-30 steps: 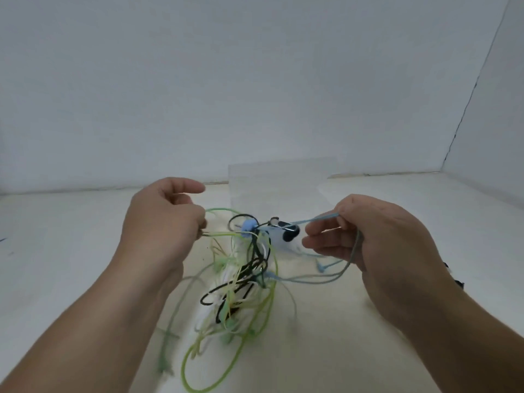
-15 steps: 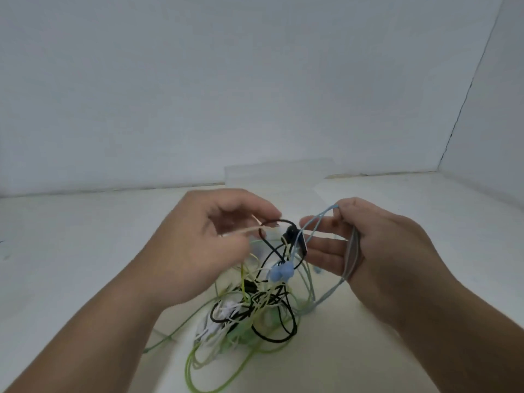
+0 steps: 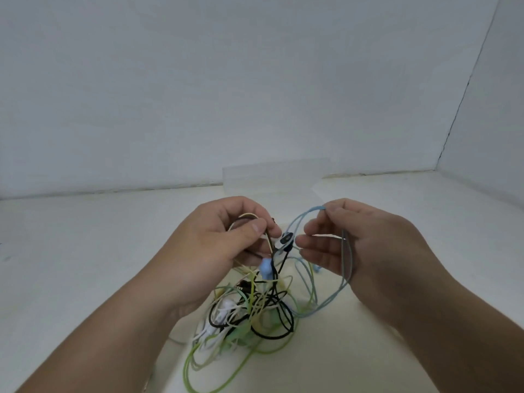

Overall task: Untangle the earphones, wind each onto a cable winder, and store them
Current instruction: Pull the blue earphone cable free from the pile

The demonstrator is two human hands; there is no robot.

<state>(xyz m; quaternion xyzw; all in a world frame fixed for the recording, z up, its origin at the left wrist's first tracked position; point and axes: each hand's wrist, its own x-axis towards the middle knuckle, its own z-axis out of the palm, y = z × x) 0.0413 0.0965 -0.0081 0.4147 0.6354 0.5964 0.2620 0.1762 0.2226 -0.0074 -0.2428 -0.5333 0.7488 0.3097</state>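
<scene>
Head view: two bare hands are raised just above the table (image 3: 85, 251), close together at centre, with a knot of earphones hanging between and below them.
Left hand (image 3: 218, 245): the fingers are curled, thumb and forefinger pinching a black cable (image 3: 270, 245) and a cream cable (image 3: 246, 215) that arch over the fingers.
Right hand (image 3: 377, 248): thumb and forefinger pinch the top of a blue cable (image 3: 300, 222); the other fingers lie loosely extended toward the left hand.
Blue cable: it loops out left from the pinch and also runs down across the right palm toward the heap.
Black earpiece (image 3: 285, 239): it hangs between the two hands, just beside both sets of fingertips; whether it touches them is unclear.
Blue earbud (image 3: 266, 269): it hangs just below the left hand's fingers.
Tangle (image 3: 255, 310): black, white, cream and green strands lie heaped on the table on the near side of the hands; a green cable (image 3: 186, 370) loops out nearest.
Long axis: the tangle has no single direction; the held strands run mostly upright, from the hands down to the heap.
Step, as I judge it: freeing the blue earphone from the black one.
Doing it well: keep both pinches light, spread the hands slowly, and feed the earpiece through the loop rather than tugging, which would likely tighten the knot.
Far: a clear box (image 3: 272, 177) stands by the wall (image 3: 255, 80).
</scene>
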